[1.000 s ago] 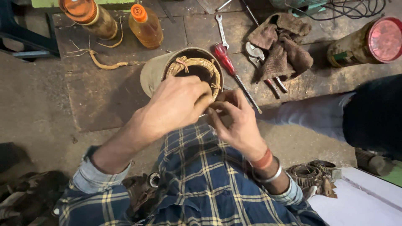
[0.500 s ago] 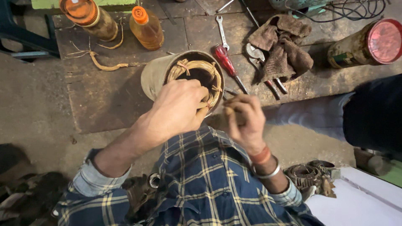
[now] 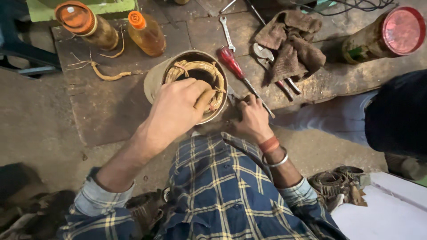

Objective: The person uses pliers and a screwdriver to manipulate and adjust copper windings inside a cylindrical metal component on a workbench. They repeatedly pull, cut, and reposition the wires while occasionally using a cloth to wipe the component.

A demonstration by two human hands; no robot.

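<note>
Left hand [image 3: 175, 111] clamped over round metal housing with copper windings [image 3: 195, 84] at bench [image 3: 111, 106] front edge; right hand [image 3: 251, 118] pinching wire; orange-capped amber bottles [image 3: 147, 33] at back edge.

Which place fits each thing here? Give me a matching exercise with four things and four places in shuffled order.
Things:
1. left hand
2. red-handled screwdriver
3. brown crumpled rag
4. orange-capped amber bottle

Places:
A. upright, beyond the round metal motor housing with copper windings
B. over pliers, right of the spanner
C. resting on the housing's near rim
D. lying just right of the housing

Pairs: 1-C, 2-D, 3-B, 4-A
</note>
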